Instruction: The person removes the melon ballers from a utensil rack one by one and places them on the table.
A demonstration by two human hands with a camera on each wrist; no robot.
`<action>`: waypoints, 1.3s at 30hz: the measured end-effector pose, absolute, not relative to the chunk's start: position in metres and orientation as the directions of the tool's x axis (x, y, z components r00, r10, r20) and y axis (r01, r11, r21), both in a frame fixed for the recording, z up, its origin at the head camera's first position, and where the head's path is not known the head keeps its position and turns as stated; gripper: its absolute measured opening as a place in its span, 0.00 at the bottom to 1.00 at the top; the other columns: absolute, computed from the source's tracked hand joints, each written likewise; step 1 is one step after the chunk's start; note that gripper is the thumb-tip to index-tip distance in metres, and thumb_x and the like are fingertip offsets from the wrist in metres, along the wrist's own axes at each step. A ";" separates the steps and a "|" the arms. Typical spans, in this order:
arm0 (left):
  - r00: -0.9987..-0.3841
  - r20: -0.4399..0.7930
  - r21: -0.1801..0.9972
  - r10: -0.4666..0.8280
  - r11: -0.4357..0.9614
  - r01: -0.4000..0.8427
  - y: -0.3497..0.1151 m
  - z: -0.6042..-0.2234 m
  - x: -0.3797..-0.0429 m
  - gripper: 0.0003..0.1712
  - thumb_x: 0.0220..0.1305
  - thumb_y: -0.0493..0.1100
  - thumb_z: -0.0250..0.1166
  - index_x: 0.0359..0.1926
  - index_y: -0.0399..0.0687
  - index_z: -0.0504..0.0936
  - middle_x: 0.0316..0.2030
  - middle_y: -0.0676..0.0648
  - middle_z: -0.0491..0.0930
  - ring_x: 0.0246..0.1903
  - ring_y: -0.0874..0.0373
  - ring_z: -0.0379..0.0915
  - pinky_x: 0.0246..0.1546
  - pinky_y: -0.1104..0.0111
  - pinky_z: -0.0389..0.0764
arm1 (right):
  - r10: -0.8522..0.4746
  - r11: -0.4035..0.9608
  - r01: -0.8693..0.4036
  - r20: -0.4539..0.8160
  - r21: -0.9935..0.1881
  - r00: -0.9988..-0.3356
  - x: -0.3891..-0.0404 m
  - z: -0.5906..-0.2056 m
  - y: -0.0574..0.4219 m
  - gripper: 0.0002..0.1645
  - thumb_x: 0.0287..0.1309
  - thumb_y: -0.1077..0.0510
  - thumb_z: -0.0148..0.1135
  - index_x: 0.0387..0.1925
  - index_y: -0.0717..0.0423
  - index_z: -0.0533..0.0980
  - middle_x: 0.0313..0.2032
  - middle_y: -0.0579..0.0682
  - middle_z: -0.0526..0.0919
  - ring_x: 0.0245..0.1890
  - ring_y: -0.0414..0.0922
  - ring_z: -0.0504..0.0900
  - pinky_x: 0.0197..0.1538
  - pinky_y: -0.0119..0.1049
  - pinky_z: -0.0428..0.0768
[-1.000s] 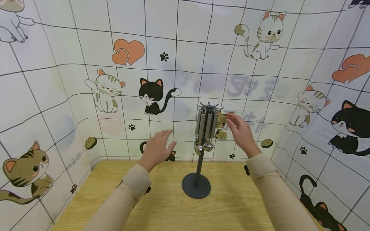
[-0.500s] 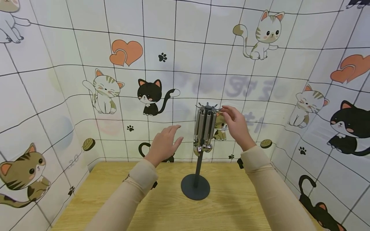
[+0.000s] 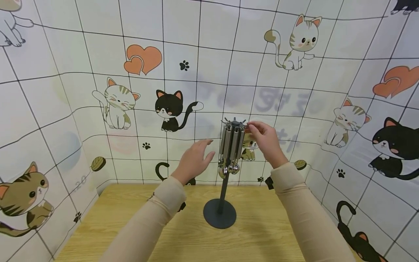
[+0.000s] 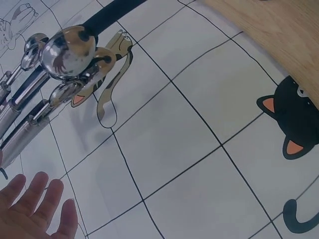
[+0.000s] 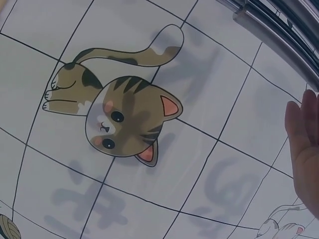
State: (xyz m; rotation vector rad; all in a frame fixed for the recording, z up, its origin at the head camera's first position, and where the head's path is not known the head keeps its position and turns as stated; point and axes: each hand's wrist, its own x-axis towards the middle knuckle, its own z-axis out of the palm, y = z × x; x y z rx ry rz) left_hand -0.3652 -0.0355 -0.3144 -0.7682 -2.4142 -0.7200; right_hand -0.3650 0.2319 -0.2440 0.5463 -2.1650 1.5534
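Note:
A dark stand (image 3: pixel 223 193) with a round base bears several shiny metal utensils (image 3: pixel 231 145), hung by their handle ends from hooks around its top. In the left wrist view their rounded ends, like a polished ladle bowl (image 4: pixel 69 52), hang close together. My right hand (image 3: pixel 266 142) is at the stand's upper right, its thumb and fingertips drawn close together right at a hook; I cannot tell whether they pinch anything. My left hand (image 3: pixel 194 160) is raised to the left of the utensils, fingers extended and thumb apart, holding nothing. Only part of the right hand (image 5: pixel 305 149) shows in the right wrist view.
The stand's base rests on a light wood table (image 3: pixel 255 236). Behind and at both sides rises a white sheet (image 3: pixel 216 65) with a black grid and printed cats, hearts and paws.
My right hand has moved left to the hooks, and its fingertips have come closer together. The left hand has moved right and slightly up toward the utensils, which still hang on the stand.

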 end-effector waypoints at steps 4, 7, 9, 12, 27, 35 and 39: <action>-0.726 0.583 0.370 0.366 0.675 0.638 -0.030 -0.311 -0.365 0.29 0.79 0.53 0.54 0.74 0.47 0.67 0.64 0.45 0.75 0.63 0.48 0.72 0.62 0.53 0.75 | -0.065 0.285 -0.526 0.531 -0.802 -0.845 -0.366 -0.241 0.230 0.27 0.75 0.48 0.55 0.61 0.66 0.75 0.48 0.53 0.83 0.49 0.44 0.82 0.58 0.43 0.81; -0.735 0.572 0.402 0.364 0.657 0.638 -0.026 -0.310 -0.365 0.29 0.79 0.51 0.55 0.74 0.47 0.67 0.65 0.45 0.75 0.63 0.49 0.72 0.61 0.53 0.75 | -0.057 0.280 -0.516 0.522 -0.810 -0.851 -0.368 -0.239 0.228 0.26 0.75 0.47 0.56 0.58 0.65 0.77 0.44 0.51 0.83 0.46 0.48 0.83 0.53 0.41 0.84; -0.738 0.568 0.418 0.363 0.645 0.639 -0.023 -0.309 -0.365 0.29 0.79 0.51 0.54 0.74 0.47 0.67 0.65 0.45 0.75 0.63 0.50 0.72 0.61 0.54 0.76 | -0.056 0.275 -0.508 0.514 -0.816 -0.856 -0.369 -0.239 0.228 0.25 0.74 0.47 0.57 0.55 0.65 0.78 0.41 0.50 0.83 0.44 0.50 0.82 0.48 0.38 0.85; -0.746 0.561 0.457 0.359 0.617 0.641 -0.020 -0.308 -0.364 0.29 0.79 0.52 0.54 0.74 0.47 0.66 0.65 0.46 0.74 0.62 0.51 0.73 0.61 0.54 0.76 | -0.064 0.257 -0.497 0.499 -0.828 -0.864 -0.372 -0.238 0.229 0.23 0.74 0.48 0.57 0.53 0.65 0.78 0.38 0.49 0.82 0.41 0.50 0.82 0.43 0.35 0.85; -0.783 0.529 0.659 0.328 0.423 0.622 -0.010 -0.305 -0.367 0.27 0.79 0.50 0.54 0.73 0.46 0.67 0.66 0.46 0.73 0.60 0.51 0.73 0.59 0.52 0.76 | -0.177 0.285 -0.495 0.463 -0.821 -0.869 -0.373 -0.225 0.227 0.20 0.75 0.53 0.57 0.51 0.69 0.77 0.33 0.53 0.82 0.32 0.42 0.82 0.38 0.35 0.85; -0.786 0.539 0.670 0.304 0.411 0.619 -0.004 -0.305 -0.373 0.25 0.80 0.47 0.54 0.71 0.44 0.69 0.61 0.45 0.76 0.57 0.52 0.75 0.56 0.54 0.78 | -0.164 0.351 -0.492 0.465 -0.797 -0.870 -0.373 -0.226 0.224 0.20 0.75 0.52 0.57 0.48 0.67 0.79 0.34 0.58 0.82 0.33 0.47 0.84 0.41 0.38 0.85; -0.781 0.548 0.663 0.299 0.414 0.624 -0.003 -0.302 -0.375 0.23 0.78 0.44 0.57 0.69 0.42 0.72 0.57 0.45 0.79 0.54 0.53 0.77 0.55 0.57 0.79 | -0.161 0.339 -0.492 0.465 -0.802 -0.870 -0.374 -0.226 0.223 0.19 0.75 0.53 0.56 0.47 0.68 0.79 0.32 0.54 0.82 0.33 0.48 0.84 0.41 0.38 0.86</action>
